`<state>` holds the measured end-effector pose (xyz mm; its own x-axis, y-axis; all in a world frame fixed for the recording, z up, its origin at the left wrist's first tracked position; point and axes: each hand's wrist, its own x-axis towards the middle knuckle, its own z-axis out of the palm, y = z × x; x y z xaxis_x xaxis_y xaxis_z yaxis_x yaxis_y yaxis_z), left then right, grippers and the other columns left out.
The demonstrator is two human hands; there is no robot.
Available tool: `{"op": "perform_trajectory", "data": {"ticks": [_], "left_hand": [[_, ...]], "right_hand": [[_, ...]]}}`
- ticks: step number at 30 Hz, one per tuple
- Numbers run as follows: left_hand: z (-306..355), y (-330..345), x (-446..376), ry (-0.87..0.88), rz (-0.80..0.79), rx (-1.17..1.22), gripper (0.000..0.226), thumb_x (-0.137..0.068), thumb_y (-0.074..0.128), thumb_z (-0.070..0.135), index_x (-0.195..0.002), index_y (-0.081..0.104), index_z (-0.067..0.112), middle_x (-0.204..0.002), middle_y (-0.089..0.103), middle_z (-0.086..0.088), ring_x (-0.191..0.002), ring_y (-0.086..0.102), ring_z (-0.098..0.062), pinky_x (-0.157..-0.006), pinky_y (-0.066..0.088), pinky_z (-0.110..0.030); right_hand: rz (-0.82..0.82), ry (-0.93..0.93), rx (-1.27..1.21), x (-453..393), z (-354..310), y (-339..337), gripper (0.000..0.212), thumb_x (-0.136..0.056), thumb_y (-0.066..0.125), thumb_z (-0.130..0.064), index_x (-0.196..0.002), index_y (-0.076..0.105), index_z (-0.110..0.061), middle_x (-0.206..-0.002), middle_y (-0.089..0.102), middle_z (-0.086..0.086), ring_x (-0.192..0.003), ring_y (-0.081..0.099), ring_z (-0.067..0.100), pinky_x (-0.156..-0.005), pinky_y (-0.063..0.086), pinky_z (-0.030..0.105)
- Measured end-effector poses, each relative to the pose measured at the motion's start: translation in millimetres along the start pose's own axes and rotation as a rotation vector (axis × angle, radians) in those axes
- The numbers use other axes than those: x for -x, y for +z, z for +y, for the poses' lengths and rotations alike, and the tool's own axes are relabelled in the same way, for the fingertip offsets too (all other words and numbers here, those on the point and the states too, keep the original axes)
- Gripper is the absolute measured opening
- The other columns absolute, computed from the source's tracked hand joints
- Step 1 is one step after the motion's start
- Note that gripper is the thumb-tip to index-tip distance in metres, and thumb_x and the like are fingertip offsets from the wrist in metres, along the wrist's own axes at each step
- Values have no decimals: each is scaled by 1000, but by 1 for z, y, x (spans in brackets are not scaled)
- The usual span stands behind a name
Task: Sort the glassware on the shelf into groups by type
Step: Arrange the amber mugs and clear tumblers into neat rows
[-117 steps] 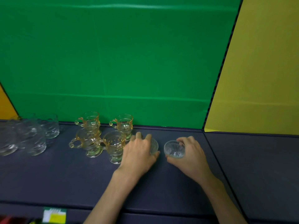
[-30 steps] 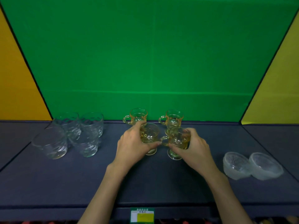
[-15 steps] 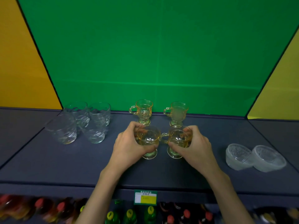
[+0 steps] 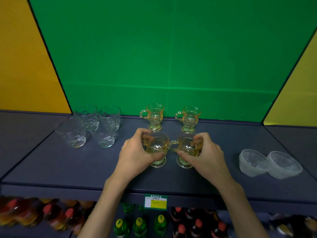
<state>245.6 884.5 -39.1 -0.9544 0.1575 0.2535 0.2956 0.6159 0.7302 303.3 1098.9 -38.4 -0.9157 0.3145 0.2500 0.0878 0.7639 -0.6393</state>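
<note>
On the dark shelf [image 4: 60, 165], my left hand [image 4: 135, 153] wraps a footed amber mug [image 4: 157, 146] and my right hand [image 4: 204, 153] wraps a second amber mug [image 4: 186, 148]; both mugs stand on the shelf, side by side at the front. Behind them, two more amber mugs [image 4: 154, 116] [image 4: 189, 118] stand near the green back wall. Several clear tumblers [image 4: 104, 136] are grouped at the left. Two clear textured bowls [image 4: 252, 162] [image 4: 283, 164] sit together at the right.
The shelf's front edge carries a green and yellow price tag [image 4: 155, 202]. Below it, a lower shelf holds bottles with red caps [image 4: 199, 224] and green bottles with yellow caps [image 4: 139, 225]. Green and yellow panels close off the back.
Earlier my hands were on the two bowls; those now sit at the right. Over the last second both hands keep hold of the front amber mugs while the view tilts down.
</note>
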Motion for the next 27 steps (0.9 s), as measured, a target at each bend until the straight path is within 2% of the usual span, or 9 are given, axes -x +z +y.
{"op": "perform_trajectory", "data": {"ticks": [7, 13, 16, 19, 22, 25, 27], "left_hand": [[0, -4, 0, -15, -15, -8, 73, -53, 85, 57, -114, 48, 43, -105, 67, 25, -100, 63, -8, -89, 52, -41], [4, -7, 4, 13, -30, -71, 76, -55, 82, 58, -121, 48, 42, -105, 63, 25, -103, 63, -9, -87, 51, -35], [13, -14, 8, 116, 5, -176, 81, -60, 71, 67, -131, 45, 38, -119, 60, 18, -112, 57, -12, -91, 48, -36], [24, -23, 1, 212, 27, -223, 78, -69, 52, 78, -134, 49, 36, -130, 59, 10, -117, 55, -18, -95, 47, -41], [34, -28, -18, 271, 50, -333, 71, -76, 45, 75, -133, 54, 33, -132, 59, 6, -119, 54, -22, -95, 46, -42], [40, -31, -46, 292, 55, -481, 75, -76, 39, 75, -133, 57, 30, -136, 58, 2, -122, 54, -26, -96, 45, -43], [41, -30, -66, 285, 32, -584, 73, -78, 43, 73, -137, 54, 30, -143, 54, -2, -128, 50, -28, -100, 43, -45]], "right_hand": [[6, -1, 14, 3, -1, 1, 66, -68, 77, -64, -114, 46, -29, -109, 62, -11, -97, 59, 14, -81, 47, 32], [-21, -8, 13, 5, -3, -2, 71, -66, 75, -68, -118, 45, -30, -111, 61, -14, -97, 58, 10, -80, 47, 30], [-27, -33, 6, 4, -6, -8, 80, -65, 62, -83, -126, 43, -36, -113, 59, -19, -101, 57, 8, -86, 48, 35], [20, -74, -16, -3, -9, -15, 76, -70, 42, -90, -126, 46, -37, -114, 61, -19, -103, 59, 7, -89, 49, 38], [77, -113, 26, -20, -9, -22, 63, -81, 40, -81, -122, 53, -34, -116, 62, -15, -105, 60, 9, -89, 49, 38], [95, -129, 122, -42, -8, -30, 51, -87, 48, -68, -122, 53, -32, -119, 60, -9, -108, 59, 16, -86, 45, 36], [90, -139, 191, -57, -7, -33, 48, -90, 53, -61, -127, 53, -30, -123, 59, -6, -109, 58, 20, -83, 43, 35]]}}
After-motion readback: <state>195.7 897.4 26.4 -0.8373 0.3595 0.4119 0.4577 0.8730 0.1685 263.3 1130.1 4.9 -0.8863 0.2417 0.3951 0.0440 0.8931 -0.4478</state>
